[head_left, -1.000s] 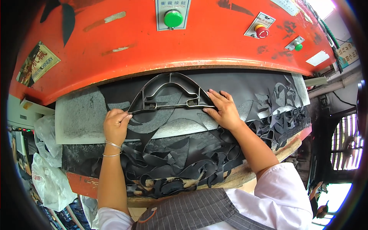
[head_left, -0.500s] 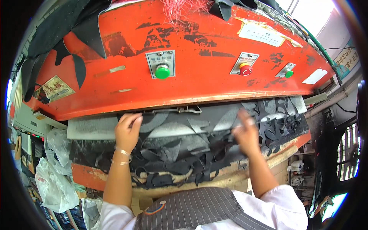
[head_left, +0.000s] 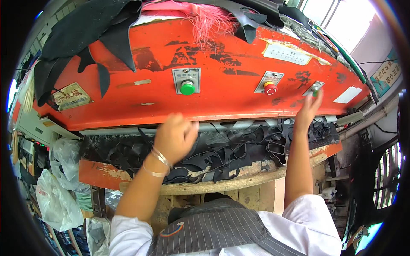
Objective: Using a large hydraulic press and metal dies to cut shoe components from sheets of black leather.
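Observation:
My right hand [head_left: 308,111] is raised with its fingers apart, and the fingertips are at the small green button [head_left: 315,91] on the right of the red machine front [head_left: 230,96], partly covering it. My left hand [head_left: 176,135] is in front of the machine's lower edge, below the larger green button [head_left: 187,88] and apart from it. Its fingers look bent but are smeared by motion, and nothing shows in them. Beneath both hands, black cut sheet scraps [head_left: 209,155] lie tangled over the work bed. A pale board [head_left: 205,127] shows as a narrow strip under the machine's edge.
A red stop button [head_left: 270,88] sits between the two green ones. Black sheets [head_left: 92,27] and pink strands [head_left: 209,23] hang over the machine's top. Clear plastic bags [head_left: 57,198] are at the left. A worn wooden rail [head_left: 230,185] runs along the bed's front edge.
Both hands have left the scraps and pale board. My right hand has gone up and right to the small green button; my left has moved right. The metal bar piece by the board is no longer visible.

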A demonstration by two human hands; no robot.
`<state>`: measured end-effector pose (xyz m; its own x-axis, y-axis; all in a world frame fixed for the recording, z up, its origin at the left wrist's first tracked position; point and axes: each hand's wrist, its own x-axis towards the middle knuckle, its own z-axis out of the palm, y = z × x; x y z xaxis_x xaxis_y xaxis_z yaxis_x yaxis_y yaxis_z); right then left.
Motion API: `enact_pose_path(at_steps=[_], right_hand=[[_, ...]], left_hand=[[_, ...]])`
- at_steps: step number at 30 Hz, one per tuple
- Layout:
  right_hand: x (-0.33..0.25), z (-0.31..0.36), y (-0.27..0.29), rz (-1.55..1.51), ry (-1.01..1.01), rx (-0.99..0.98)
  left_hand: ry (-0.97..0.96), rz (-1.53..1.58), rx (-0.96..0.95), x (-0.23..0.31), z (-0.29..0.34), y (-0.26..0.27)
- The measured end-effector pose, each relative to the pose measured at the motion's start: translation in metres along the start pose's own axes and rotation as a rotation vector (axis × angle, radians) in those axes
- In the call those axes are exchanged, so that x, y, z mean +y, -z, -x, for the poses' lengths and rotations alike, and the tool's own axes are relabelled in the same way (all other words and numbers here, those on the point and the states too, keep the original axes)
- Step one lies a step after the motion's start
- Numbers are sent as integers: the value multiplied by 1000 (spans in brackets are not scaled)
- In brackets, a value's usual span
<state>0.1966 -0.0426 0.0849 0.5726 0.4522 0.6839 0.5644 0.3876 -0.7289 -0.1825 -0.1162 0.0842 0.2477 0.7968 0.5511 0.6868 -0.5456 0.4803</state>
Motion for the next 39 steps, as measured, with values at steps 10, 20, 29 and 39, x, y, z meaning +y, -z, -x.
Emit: enact_pose_path(at_steps=[10,20,29,39], right_hand=[[-111,248,71,176,430,-1549],[-123,251,48,354,417,-1496],[-97,194,-88,394,44,-1453],[-10,215,-186,495,185,-1135]], left_hand=[[126,-21,-409,43,176,-10],[237,-41,-289,31,163,-19],[288,342,-786,-31,159,10],[342,415,-91,-104,97,8]])
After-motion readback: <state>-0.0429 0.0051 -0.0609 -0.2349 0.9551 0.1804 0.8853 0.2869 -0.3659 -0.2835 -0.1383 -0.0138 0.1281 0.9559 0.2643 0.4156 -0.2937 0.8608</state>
